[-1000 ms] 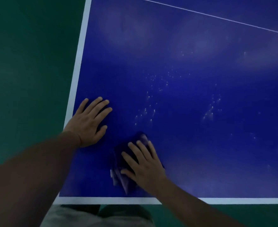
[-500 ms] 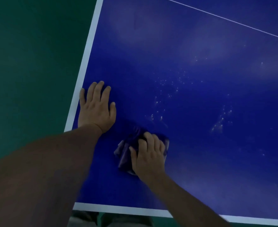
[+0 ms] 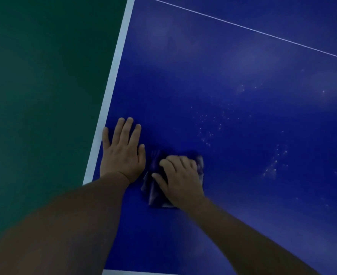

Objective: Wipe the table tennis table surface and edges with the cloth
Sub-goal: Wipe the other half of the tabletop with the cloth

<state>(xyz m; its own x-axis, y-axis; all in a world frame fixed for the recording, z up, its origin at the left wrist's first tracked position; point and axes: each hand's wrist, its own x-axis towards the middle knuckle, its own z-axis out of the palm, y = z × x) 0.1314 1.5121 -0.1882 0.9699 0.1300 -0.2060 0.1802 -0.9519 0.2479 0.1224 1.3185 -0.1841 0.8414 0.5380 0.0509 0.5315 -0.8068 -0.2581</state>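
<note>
Since a second ago, both hands have travelled farther up the table tennis table (image 3: 243,175), away from its near white edge, and the right hand (image 3: 180,180) has gone from lying flat with spread fingers to bunching the cloth (image 3: 155,187) under curled fingers. Over the same time the left hand (image 3: 123,151) has turned so its fingers point to the far end rather than slanting right.

That dark blue cloth lies crumpled on the blue surface, near the left side line and just right of the left hand. Its folds stick out to the left of the right thumb, past the knuckles on the far right side, and below the palm on the near side. The right fingers are bent and gathered, clamped down on the fabric.

The left hand rests flat, fingers straight and close together, little finger at the white left edge stripe. Pale specks (image 3: 209,128) dot the surface to the right of and beyond the cloth.
</note>
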